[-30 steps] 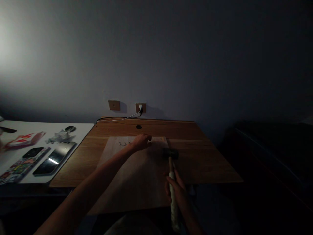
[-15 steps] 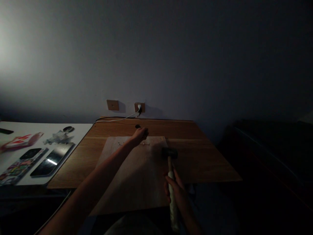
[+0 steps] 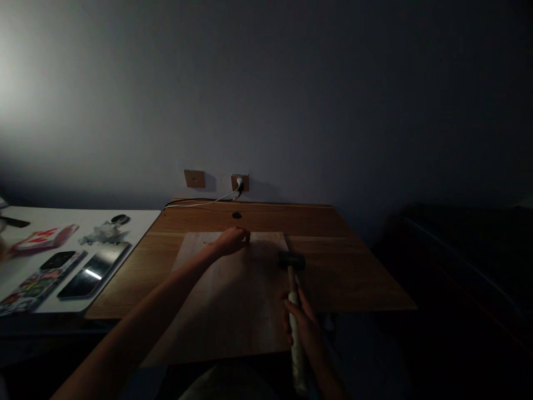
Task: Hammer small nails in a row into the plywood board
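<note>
My left hand reaches over the far part of a pale wooden board, fingers pinched together low over its surface. What they hold, if anything, is too small and dark to make out. Just left of that wrist, a tiny thin piece, perhaps a nail, shows at the board's far left. My right hand is wrapped round the light handle of a hammer. Its dark, blocky head hovers near the board's right edge, apart from my left hand.
The board lies on a brown wooden table against the wall. On the white table at left are a phone, a patterned phone case, a crumpled plastic bag and a red-marked packet. Cables run to a wall socket.
My left hand has come down and slightly nearer, covering the small metal piece that showed beneath it. The hammer stays in my right hand, almost still. The view has shifted slightly.
</note>
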The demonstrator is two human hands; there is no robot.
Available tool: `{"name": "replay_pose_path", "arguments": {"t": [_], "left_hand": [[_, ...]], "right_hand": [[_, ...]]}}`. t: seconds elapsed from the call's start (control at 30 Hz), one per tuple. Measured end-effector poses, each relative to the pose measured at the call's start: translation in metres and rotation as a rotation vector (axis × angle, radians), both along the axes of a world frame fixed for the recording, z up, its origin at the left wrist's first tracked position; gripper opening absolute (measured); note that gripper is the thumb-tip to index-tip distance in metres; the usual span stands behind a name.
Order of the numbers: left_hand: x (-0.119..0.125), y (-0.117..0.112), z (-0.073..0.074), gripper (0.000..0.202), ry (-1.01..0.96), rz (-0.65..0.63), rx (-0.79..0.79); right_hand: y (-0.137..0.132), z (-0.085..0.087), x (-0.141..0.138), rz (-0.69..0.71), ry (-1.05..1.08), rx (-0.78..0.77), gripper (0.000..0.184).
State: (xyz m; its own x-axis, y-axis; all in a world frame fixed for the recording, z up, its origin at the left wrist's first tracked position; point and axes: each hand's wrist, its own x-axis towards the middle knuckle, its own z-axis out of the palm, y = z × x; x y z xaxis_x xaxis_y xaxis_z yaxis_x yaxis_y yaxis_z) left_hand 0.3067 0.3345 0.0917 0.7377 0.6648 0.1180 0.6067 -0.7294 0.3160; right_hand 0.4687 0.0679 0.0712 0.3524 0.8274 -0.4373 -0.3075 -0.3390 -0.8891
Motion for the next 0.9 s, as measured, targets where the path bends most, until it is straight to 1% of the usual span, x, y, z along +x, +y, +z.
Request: {"name": "replay_pose_path", "arguments": {"t": [0.07, 0.13, 0.17, 0.23, 0.3, 0.33, 0.4, 0.43, 0.47, 0.5, 0.53, 0.57, 0.63, 0.67, 0.7, 0.73, 0.8, 0.83, 0.9], "left_hand": [[0.007, -0.002, 0.002, 0.008, -0.052, 0.013, 0.002], [0.016, -0.003, 0.006, 0.011, -0.196, 0.065, -0.06], [0.02, -0.003, 0.009, 0.014, -0.317, 0.113, -0.153], [0.026, -0.001, 0.014, 0.022, -0.593, 0.22, -0.427], [0.025, 0.002, 0.018, 0.026, -0.787, 0.278, -0.672], [0.023, 0.004, 0.019, 0.026, -0.846, 0.277, -0.767], [0.015, 0.007, 0.02, 0.026, -0.912, 0.261, -0.903], [0.009, 0.008, 0.019, 0.026, -0.933, 0.272, -0.955], [0.004, 0.009, 0.018, 0.027, -0.93, 0.297, -0.968], [-0.001, 0.009, 0.016, 0.027, -0.883, 0.326, -0.921], [-0.006, 0.009, 0.014, 0.027, -0.79, 0.348, -0.812], [-0.01, 0.009, 0.012, 0.026, -0.669, 0.35, -0.668], [-0.018, 0.007, 0.009, 0.018, -0.414, 0.292, -0.372], [-0.021, 0.006, 0.009, 0.013, -0.305, 0.246, -0.263], [-0.024, 0.005, 0.008, 0.009, -0.224, 0.203, -0.187], [-0.026, 0.003, 0.008, 0.008, -0.168, 0.164, -0.142], [-0.028, 0.001, 0.009, 0.008, -0.097, 0.11, -0.11], [-0.028, -0.001, 0.009, 0.009, -0.08, 0.099, -0.102], [-0.025, -0.003, 0.01, 0.009, -0.072, 0.116, -0.072]], "right_hand": [[0.0, 0.0, 0.0, -0.005, -0.001, 0.001, 0.057], [0.0, 0.0, 0.0, -0.006, -0.002, 0.012, 0.062], [0.0, 0.0, 0.0, 0.0, -0.001, 0.017, 0.065], [0.0, 0.0, 0.0, 0.008, 0.0, 0.014, 0.071], [0.0, -0.001, 0.0, 0.0, 0.0, 0.005, 0.07], [0.0, -0.001, 0.0, -0.006, -0.001, 0.0, 0.068], [0.0, -0.001, 0.0, -0.014, -0.004, 0.001, 0.063], [0.0, 0.0, 0.0, -0.013, -0.004, 0.001, 0.06], [0.0, 0.0, 0.0, -0.012, -0.004, -0.001, 0.058], [0.0, 0.001, -0.001, -0.015, -0.006, -0.003, 0.056], [0.0, 0.003, -0.001, -0.02, -0.01, -0.003, 0.056], [-0.001, 0.004, -0.002, -0.024, -0.014, -0.001, 0.056], [-0.001, 0.006, -0.003, -0.029, -0.024, 0.007, 0.06], [-0.001, 0.006, -0.003, -0.031, -0.028, 0.013, 0.061], [-0.001, 0.006, -0.004, -0.032, -0.03, 0.016, 0.062], [-0.001, 0.006, -0.004, -0.036, -0.029, 0.019, 0.061], [0.0, 0.004, -0.003, -0.045, -0.026, 0.02, 0.059], [0.0, 0.002, -0.002, -0.044, -0.021, 0.017, 0.059], [0.001, -0.001, -0.001, -0.027, -0.011, 0.01, 0.058]]}}
